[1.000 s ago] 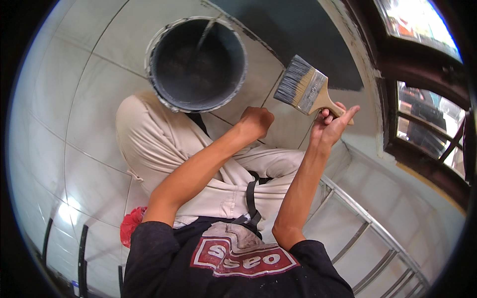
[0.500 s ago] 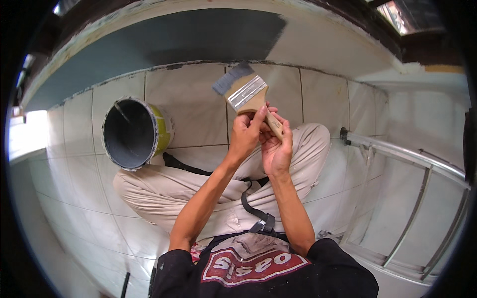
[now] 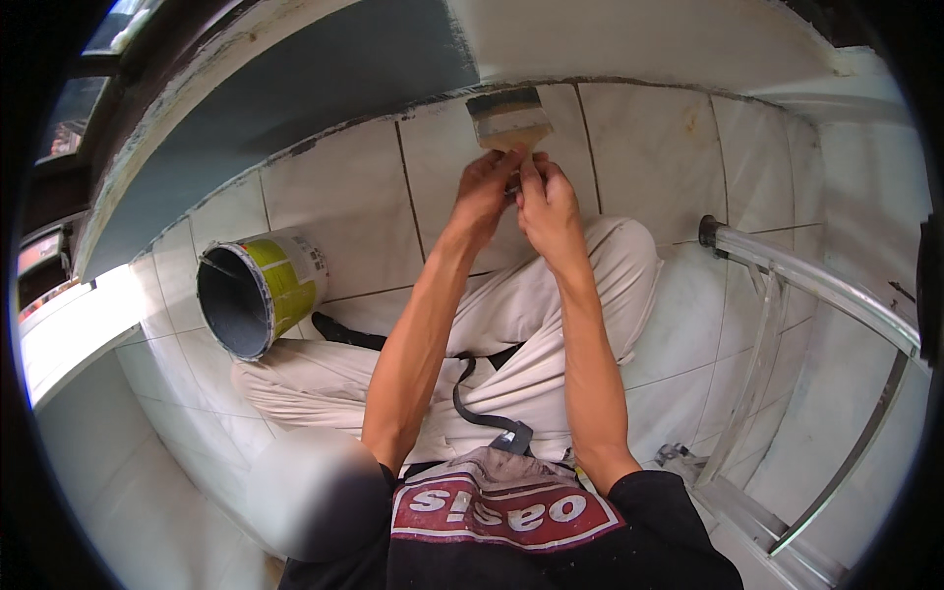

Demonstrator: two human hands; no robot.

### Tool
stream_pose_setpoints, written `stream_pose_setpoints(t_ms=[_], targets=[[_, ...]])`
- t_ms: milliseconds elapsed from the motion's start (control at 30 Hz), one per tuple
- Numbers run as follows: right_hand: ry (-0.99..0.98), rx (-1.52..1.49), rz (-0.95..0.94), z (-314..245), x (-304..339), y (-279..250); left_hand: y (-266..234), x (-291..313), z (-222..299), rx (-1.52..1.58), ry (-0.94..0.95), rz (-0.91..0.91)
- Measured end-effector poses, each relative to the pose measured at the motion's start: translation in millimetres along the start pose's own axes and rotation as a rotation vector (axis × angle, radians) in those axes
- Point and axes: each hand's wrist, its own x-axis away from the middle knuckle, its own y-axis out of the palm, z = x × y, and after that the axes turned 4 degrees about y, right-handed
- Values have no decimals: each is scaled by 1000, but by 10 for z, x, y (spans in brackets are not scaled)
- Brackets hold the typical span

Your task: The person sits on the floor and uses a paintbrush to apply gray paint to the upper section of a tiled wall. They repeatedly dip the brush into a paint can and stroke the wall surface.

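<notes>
A wide flat paintbrush with a metal band is out in front of me, its grey-coated bristles pointing away at the base of the wall. My left hand pinches the handle just behind the brush head. Close beside it, my right hand has its fingers closed round the handle's end. Whether the bristles touch the wall I cannot tell. Dark grey paint covers the left part of the low wall, while the pale wall on the right is bare of it.
A paint bucket with a yellow-green label and grey paint inside is beside my left knee. To the right a metal ladder lies near the side wall. Marble-look tiles run up to the wall; windows are at far left.
Both hands have reached forward with the brush, which has turned from leaning left to pointing nearly straight at the wall. My right hand has turned over from palm up. The view has shifted.
</notes>
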Motion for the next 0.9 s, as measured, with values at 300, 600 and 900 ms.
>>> stream_pose_setpoints(t_ms=[300, 600, 900], targets=[[68, -12, 42, -31, -345, 157, -44, -324, 93, -75, 35, 87], [29, -35, 71, 36, -485, 215, -68, -414, 91, -17, 75, 55], [11, -28, 93, -68, -500, 276, -159, -494, 126, -3, 63, 15]])
